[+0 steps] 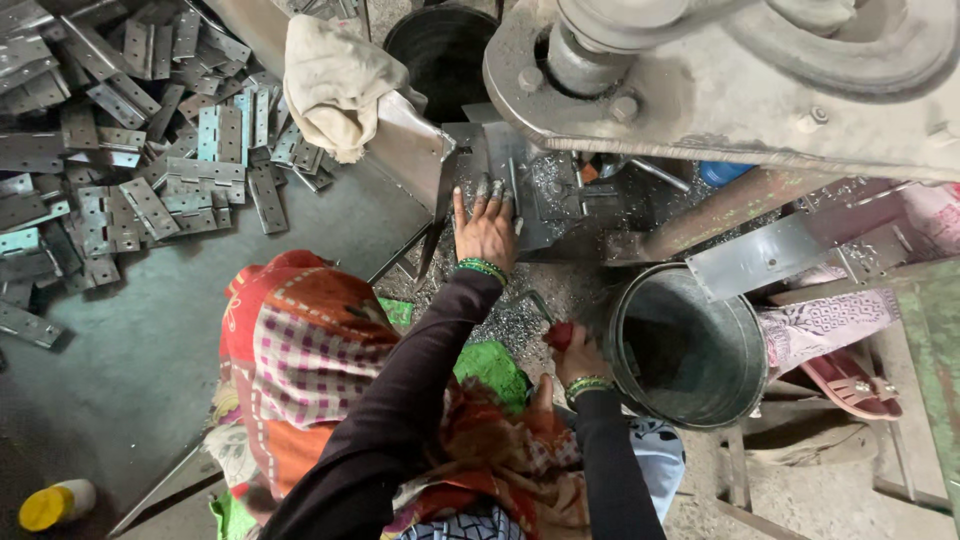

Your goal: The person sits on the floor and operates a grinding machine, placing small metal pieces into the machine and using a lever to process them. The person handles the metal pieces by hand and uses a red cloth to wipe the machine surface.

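My left hand (486, 226) lies flat, fingers spread, on a grey metal plate (500, 160) on the bed of a heavy press machine (720, 90). The fingertips are dusty with metal shavings. My right hand (577, 357) is lower, beside the rim of a round metal bucket (640, 300), with its fingers closed around a small red object (558, 333); I cannot tell what it is. Both wrists wear green bangles over black sleeves. Patterned red and green cloth (300, 350) covers my lap.
A heap of several flat metal hinges (140, 150) covers the floor at the upper left. A dirty cloth (335, 80) hangs over a sloped metal chute. A black tub (440, 45) stands behind. A yellow-capped bottle (55, 503) lies bottom left, a pink sandal (850, 385) right.
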A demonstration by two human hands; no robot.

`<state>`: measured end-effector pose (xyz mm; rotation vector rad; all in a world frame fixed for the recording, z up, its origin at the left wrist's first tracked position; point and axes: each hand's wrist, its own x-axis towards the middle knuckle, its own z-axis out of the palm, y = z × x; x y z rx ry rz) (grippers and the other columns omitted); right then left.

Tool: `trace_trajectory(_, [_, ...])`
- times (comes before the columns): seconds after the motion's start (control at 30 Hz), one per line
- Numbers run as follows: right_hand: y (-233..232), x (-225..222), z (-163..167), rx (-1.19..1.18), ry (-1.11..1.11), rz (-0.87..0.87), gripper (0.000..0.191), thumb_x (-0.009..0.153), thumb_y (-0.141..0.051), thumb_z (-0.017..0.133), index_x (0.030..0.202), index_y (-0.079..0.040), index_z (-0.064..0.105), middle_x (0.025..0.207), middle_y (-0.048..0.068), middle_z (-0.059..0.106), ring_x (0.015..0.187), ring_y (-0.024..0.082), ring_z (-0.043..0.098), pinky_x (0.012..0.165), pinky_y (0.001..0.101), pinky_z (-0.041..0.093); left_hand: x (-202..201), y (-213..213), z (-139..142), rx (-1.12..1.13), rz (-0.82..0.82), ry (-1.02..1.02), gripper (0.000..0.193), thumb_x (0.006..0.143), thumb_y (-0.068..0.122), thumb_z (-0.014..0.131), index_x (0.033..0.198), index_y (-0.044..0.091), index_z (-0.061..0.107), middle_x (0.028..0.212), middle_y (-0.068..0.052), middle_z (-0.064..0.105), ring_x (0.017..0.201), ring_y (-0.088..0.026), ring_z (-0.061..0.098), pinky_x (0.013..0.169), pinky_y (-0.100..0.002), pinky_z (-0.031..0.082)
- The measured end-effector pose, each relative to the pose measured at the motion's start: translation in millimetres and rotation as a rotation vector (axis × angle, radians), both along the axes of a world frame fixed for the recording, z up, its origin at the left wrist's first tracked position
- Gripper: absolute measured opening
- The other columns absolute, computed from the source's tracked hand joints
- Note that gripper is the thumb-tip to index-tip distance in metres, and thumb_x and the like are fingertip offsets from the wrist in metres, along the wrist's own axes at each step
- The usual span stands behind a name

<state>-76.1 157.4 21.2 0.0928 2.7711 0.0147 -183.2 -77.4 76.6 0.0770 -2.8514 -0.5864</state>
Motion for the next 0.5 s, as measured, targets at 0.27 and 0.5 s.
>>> trace_trajectory(0.27, [5, -23, 20, -0.020, -0.128, -0.014, 0.073, 0.093, -0.048, 0.063, 0.150, -0.019, 0.027, 0.117, 0.026, 0.071, 0.106, 0.044, 0.071, 0.090, 0.0554, 0.056, -16, -8, 2, -0.171, 0.005, 0.011, 0.055, 0.093, 0.022, 0.046, 0.147, 0.015, 0.051, 0.160, -0.008, 0.045, 0.152, -0.025, 0.038, 0.123, -0.059, 0.005])
trace_trajectory(0.5, [-9, -2, 46, 0.046, -0.080, -0.060, 0.056, 0.100, -0.050, 0.055, 0.142, -0.022, 0.032, 0.117, 0.022, 0.067, 0.105, 0.039, 0.071, 0.087, 0.0554, 0.055, -36, -8, 8, -0.011, 0.058, -0.008, 0.046, 0.102, 0.017, 0.044, 0.147, 0.014, 0.054, 0.155, -0.004, 0.052, 0.146, -0.025, 0.044, 0.126, -0.057, 0.018])
